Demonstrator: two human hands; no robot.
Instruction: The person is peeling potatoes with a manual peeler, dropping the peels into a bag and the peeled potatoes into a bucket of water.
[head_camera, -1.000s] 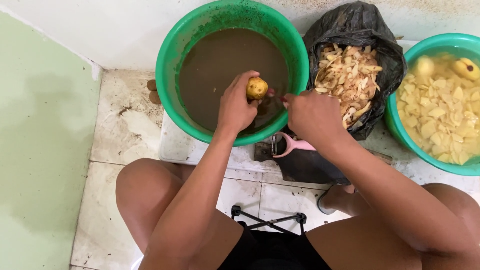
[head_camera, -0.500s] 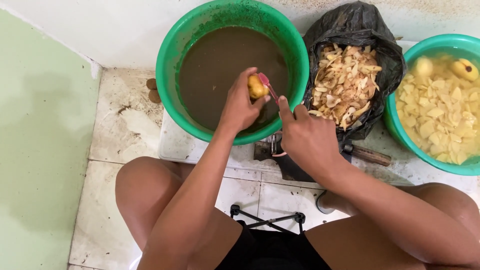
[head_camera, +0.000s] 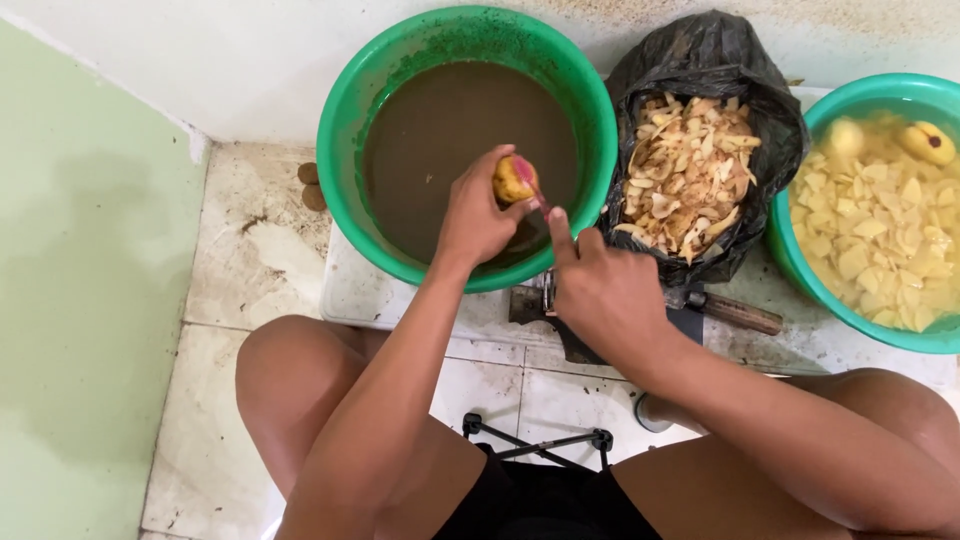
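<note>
At frame centre, the left hand (head_camera: 475, 215) grips a small yellow potato (head_camera: 511, 180) over the green plastic basin of muddy water (head_camera: 345, 120); the right hand (head_camera: 598, 290) pinches a pink peeler (head_camera: 528, 176) against it. Peeling seems underway; the next stroke needs steady pressure

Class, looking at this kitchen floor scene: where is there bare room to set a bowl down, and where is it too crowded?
Free: the stained tile floor left of the muddy-water basin, bordered by the green wall and the person's knee. Crowded: the right side, where the basin, peel bag and basin of cut pieces sit close together; the left hand and right hand fill the front.
</note>
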